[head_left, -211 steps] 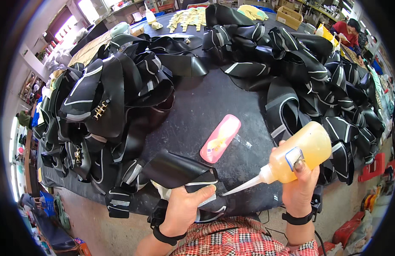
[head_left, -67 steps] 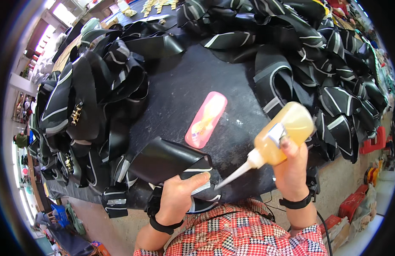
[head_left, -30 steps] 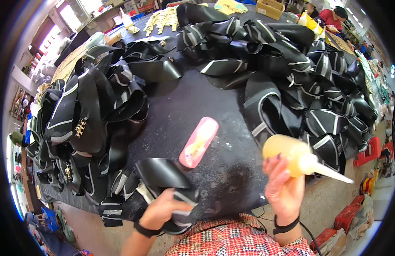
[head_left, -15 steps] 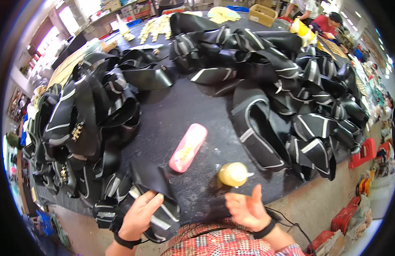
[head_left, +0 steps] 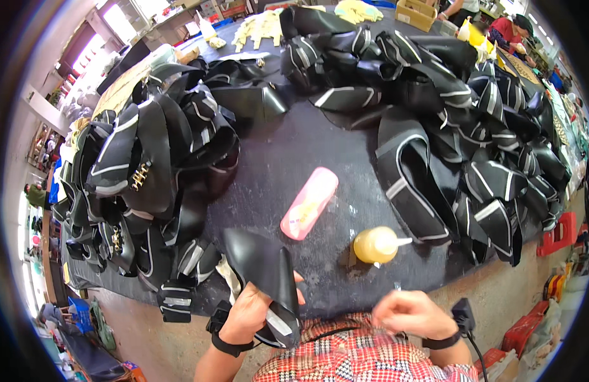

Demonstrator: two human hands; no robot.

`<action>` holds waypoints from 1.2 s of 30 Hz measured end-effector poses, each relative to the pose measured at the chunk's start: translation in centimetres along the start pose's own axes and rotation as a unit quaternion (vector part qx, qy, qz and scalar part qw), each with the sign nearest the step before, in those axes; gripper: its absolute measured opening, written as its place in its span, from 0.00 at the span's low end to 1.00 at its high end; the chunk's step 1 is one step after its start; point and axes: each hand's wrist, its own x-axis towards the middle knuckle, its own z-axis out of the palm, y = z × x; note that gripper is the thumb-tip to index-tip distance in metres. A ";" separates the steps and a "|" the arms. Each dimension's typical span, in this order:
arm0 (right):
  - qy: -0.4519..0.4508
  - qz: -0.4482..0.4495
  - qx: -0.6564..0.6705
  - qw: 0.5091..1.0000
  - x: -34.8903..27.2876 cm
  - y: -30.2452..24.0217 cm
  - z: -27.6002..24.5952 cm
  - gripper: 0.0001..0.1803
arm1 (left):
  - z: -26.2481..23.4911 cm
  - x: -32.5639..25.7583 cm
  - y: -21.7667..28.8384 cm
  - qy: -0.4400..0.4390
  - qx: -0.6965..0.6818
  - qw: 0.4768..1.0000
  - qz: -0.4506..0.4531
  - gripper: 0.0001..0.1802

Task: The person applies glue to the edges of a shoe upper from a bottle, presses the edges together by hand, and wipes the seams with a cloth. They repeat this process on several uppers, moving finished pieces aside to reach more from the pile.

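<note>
My left hand (head_left: 246, 312) is closed round a black leather shoe upper (head_left: 262, 254), holding it up at the near edge of the table. Its smooth outer side faces up, and a pale strip shows along its lower part. Some of my fingers are hidden behind the leather. My right hand (head_left: 412, 313) hovers just off the table edge in front of my shirt, its fingers curled and blurred. Nearest to it stands a squat bottle of yellow liquid (head_left: 374, 246) with a white nozzle pointing right. A pink oblong case (head_left: 310, 202) lies left of the bottle.
Heaps of black uppers with pale edge strips lie on the left (head_left: 157, 153) and right (head_left: 491, 181) of the dark table (head_left: 269, 165), some with gold chain trim. A cardboard box (head_left: 416, 14) and cream pieces (head_left: 258, 30) sit at the back. Red crates stand right; people work far right.
My left hand has lifted and turned the upper, so its smooth side shows more. My right hand has gone from an upturned palm to curled fingers, farther from the bottle. The view has shifted slightly.
</note>
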 end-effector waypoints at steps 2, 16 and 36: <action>0.005 -0.043 0.014 0.999 2.8 0.1 1.6 0.09 | 0.1 -0.2 -0.5 -0.041 -0.030 0.998 -0.022 0.17; -0.078 -0.211 -0.002 0.974 10.7 -1.9 8.2 0.08 | 1.1 0.1 -5.1 -0.073 -0.011 0.995 0.071 0.10; -0.122 -0.118 0.206 0.964 9.7 -0.8 9.2 0.07 | -2.6 -2.8 -11.1 0.215 -0.171 0.960 -0.061 0.25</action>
